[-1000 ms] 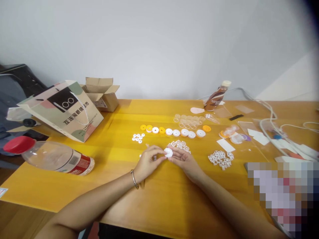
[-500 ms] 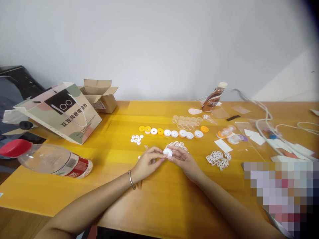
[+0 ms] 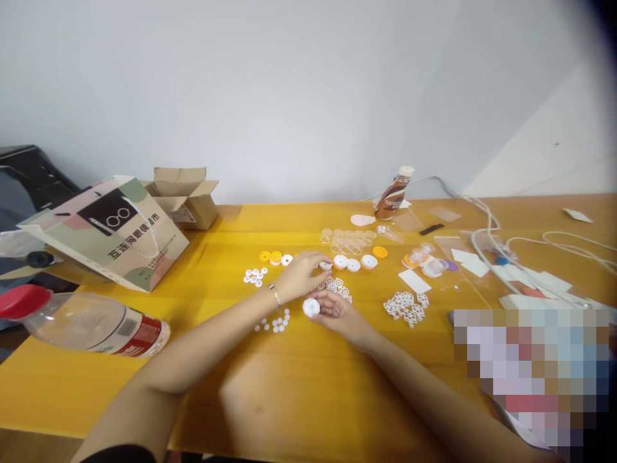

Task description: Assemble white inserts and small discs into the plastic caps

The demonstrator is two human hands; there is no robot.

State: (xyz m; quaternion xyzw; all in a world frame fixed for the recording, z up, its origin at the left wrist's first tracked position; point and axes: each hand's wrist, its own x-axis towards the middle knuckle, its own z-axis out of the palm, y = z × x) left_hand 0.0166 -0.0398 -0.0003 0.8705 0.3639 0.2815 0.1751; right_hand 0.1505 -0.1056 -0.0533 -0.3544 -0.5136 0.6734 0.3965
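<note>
Pinched in my right hand (image 3: 341,316) is a white round plastic disc (image 3: 311,307) with a raised centre, held just above the table. My left hand (image 3: 301,278) reaches over to the row of discs, thumb and fingers curled around a white disc (image 3: 326,264) in that row; the fingers partly cover it. To its right in the row lie more white discs (image 3: 353,265), and to its left are yellow discs (image 3: 276,258). White lattice pieces (image 3: 339,289) lie just behind my right hand. Small white round caps (image 3: 279,323) are scattered below my left forearm.
Clear rings (image 3: 348,241) lie behind the row. A second lattice pile (image 3: 406,307) and white cards (image 3: 414,281) are at right, near cables (image 3: 482,238). A brown drink bottle (image 3: 393,193) stands behind. At left are a paper bag (image 3: 130,238), cardboard box (image 3: 190,199) and large plastic bottle (image 3: 96,318).
My left hand has left the disc that both hands held and moved forward to the row. My right hand keeps that disc. The view has shifted slightly.
</note>
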